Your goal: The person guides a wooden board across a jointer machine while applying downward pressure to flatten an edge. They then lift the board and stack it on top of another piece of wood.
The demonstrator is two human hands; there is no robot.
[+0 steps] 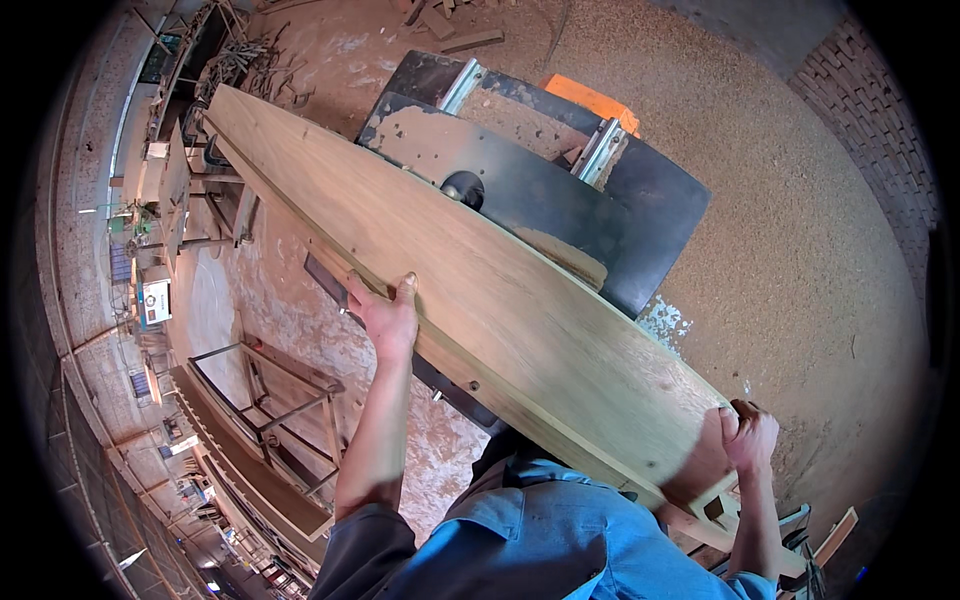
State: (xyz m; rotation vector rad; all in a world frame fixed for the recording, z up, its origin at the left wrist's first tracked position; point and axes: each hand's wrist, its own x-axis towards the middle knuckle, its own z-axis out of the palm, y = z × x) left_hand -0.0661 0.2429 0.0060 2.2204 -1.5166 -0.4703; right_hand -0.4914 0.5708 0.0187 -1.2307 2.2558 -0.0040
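A long pale wooden board (500, 300) lies diagonally across a dark machine table (640, 230), which has two metal rails (600, 150) and a round opening with a spindle (462, 190) beside the board's far edge. My left hand (385, 320) holds the board's near edge at its middle, where a narrower strip runs along it. My right hand (748, 436) grips the board at its right end, fingers bent over the corner. Below that end is a wooden piece with a square hole (713, 508).
An orange block (585, 98) sits behind the machine. Metal frames (290, 400) and long boards (240, 460) stand at the lower left, wood scraps (270, 60) lie at the back left, and stacked bricks (860, 110) line the upper right. Sawdust covers the floor.
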